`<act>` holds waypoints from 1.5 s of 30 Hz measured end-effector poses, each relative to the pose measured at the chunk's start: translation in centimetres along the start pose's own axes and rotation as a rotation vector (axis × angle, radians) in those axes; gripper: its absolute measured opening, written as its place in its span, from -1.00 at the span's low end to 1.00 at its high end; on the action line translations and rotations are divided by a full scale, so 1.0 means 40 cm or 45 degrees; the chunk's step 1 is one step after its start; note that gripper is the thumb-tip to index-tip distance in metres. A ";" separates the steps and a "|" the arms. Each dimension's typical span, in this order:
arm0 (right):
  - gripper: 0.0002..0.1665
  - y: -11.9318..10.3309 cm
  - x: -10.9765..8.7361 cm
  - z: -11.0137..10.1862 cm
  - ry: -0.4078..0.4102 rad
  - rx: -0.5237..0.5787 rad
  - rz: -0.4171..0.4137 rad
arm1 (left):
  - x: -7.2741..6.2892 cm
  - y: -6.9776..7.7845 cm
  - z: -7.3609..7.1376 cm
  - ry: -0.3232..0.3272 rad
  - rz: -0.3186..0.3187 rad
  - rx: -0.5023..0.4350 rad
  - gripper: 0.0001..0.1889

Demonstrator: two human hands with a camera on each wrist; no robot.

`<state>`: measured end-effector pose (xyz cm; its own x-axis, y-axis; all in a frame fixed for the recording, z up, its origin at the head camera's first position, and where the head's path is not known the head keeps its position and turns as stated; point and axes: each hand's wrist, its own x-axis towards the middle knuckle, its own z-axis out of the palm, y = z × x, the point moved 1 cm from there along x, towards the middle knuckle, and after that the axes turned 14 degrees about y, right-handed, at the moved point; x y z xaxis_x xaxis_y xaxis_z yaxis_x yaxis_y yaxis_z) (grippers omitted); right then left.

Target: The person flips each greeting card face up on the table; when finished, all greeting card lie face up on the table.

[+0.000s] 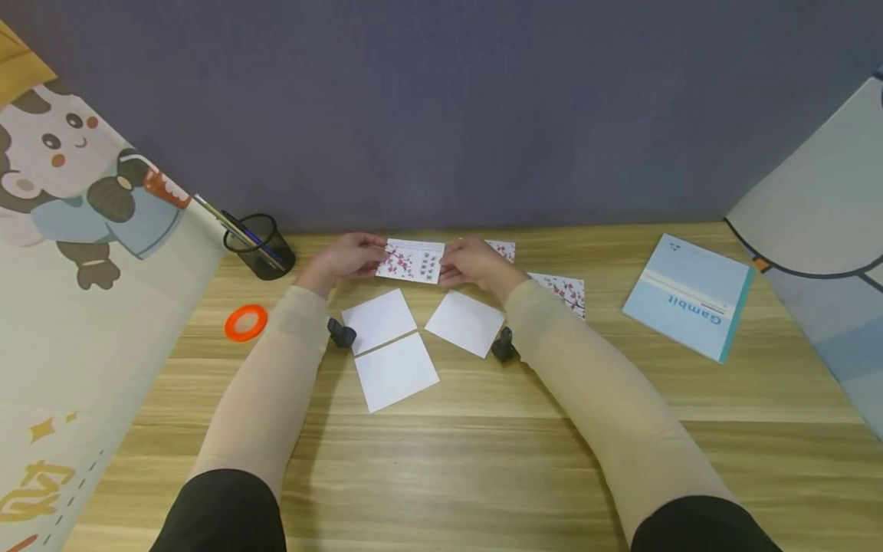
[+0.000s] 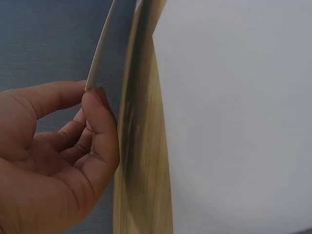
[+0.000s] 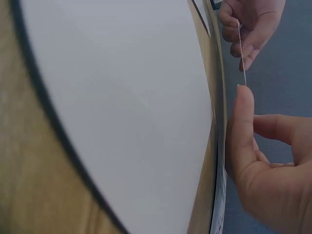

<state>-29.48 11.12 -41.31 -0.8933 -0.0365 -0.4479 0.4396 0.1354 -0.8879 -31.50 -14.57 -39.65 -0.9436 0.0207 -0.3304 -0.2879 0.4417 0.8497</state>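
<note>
A white card (image 1: 410, 261) printed with pink blossoms and dark characters is held up by both hands near the back of the table. My left hand (image 1: 352, 257) pinches its left edge between thumb and fingers. At the opposite edge, my right hand (image 1: 476, 264) grips it the same way. Seen edge-on in the right wrist view, the thin card (image 3: 243, 63) spans from one hand to the other. Below the hands lie three blank white cards, one at the upper left (image 1: 378, 318), one beneath it (image 1: 396, 372), and one to the right (image 1: 465, 322).
Two blossom cards lie partly behind my right arm, one farther back (image 1: 503, 249), one nearer (image 1: 566, 291). A black mesh pen cup (image 1: 269, 257) and an orange ring (image 1: 246, 323) are at left. A light-blue notebook (image 1: 690, 299) lies right. A dark wall (image 1: 441, 115) borders the table's back.
</note>
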 end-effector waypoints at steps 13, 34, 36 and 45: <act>-0.68 -0.009 -0.010 0.020 0.045 -0.197 -0.044 | 0.010 -0.001 0.010 0.081 0.038 0.120 -0.51; -0.55 -0.022 -0.023 0.035 0.063 -0.264 -0.052 | 0.004 0.000 0.016 0.101 0.029 0.223 -0.52; -0.44 -0.024 -0.024 0.035 0.071 -0.278 -0.052 | 0.004 0.000 0.017 0.104 0.030 0.206 -0.53; -0.46 -0.023 -0.023 0.037 0.072 -0.292 -0.058 | 0.006 -0.005 0.017 0.108 0.025 0.164 -0.53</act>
<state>-28.93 9.58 -40.26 -0.9183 0.0071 -0.3958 0.3722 0.3562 -0.8571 -31.55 -14.04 -40.16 -0.9609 -0.0430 -0.2735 -0.2508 0.5537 0.7941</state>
